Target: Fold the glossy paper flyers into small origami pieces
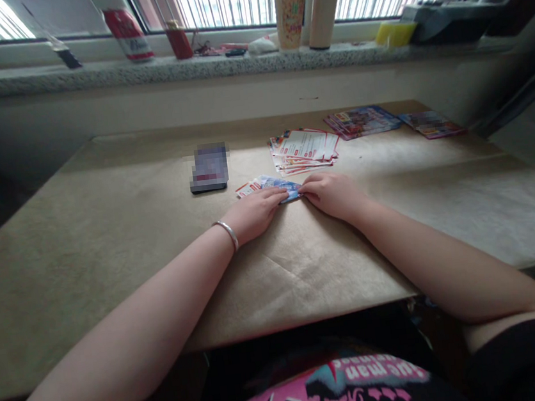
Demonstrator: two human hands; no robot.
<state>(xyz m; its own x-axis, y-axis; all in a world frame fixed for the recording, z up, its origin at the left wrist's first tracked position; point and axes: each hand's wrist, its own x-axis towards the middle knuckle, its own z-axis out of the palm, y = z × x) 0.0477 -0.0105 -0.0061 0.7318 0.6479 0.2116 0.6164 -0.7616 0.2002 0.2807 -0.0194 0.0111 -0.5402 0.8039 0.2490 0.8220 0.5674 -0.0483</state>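
A blue printed card or wrapper [270, 182] lies on the table in front of me; I cannot tell which it is. White-and-red cards [247, 188] stick out from under its left side. My left hand [255, 212], with a silver bangle at the wrist, rests on the blue piece with its fingers stretched out flat. At the right end, the fingers of my right hand [333, 194] are closed in a pinch on its edge. Just beyond the hands is a fanned pile of white-and-red cards [309, 144].
A dark, pixelated flat object [209, 167] lies left of the cards. Colourful card stacks [367, 121] and another small stack [433, 124] sit at the back right of the table [108, 244]. On the windowsill [233, 66] stand a can [127, 35], a patterned cup [291, 14] and a bottle [323, 7].
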